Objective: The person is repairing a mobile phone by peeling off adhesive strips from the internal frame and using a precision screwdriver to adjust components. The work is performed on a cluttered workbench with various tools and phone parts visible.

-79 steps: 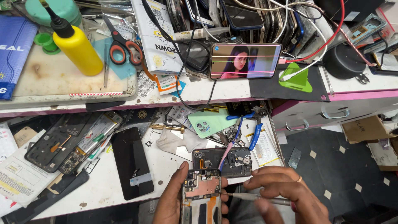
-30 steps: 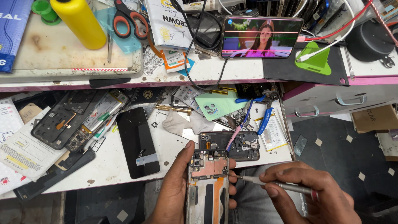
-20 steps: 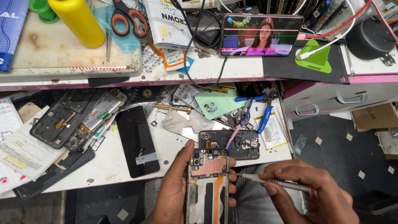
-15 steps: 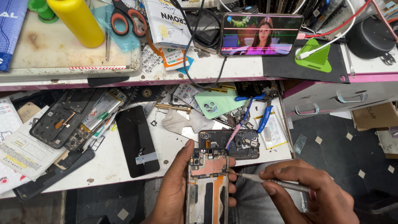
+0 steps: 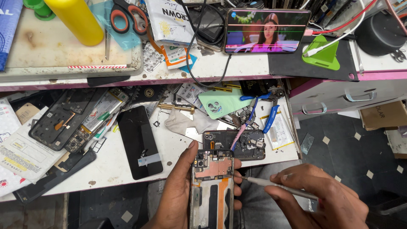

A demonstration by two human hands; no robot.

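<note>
— Where's the opened phone with the copper-coloured board [image 5: 211, 186]?
— Off the worktop's [image 5: 106, 165] front edge, clasped in the left hand [image 5: 178, 191].
— The right hand [image 5: 326, 199]?
— Pinching a slim grey tool [image 5: 280, 188], tip at the phone's side

A phone repair workshop: the counter [image 5: 106, 169] is strewn with opened phones [image 5: 63, 121], loose screens [image 5: 139, 142], pliers [image 5: 265, 112] and scissors [image 5: 127, 15].

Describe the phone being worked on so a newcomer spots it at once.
Start at the white lower shelf, at its front edge. The opened phone stands upright in the left hand, just below another opened phone lying flat. Only this one shows copper shielding and orange strips, with the right hand's thin metal tool touching its edge.
</note>
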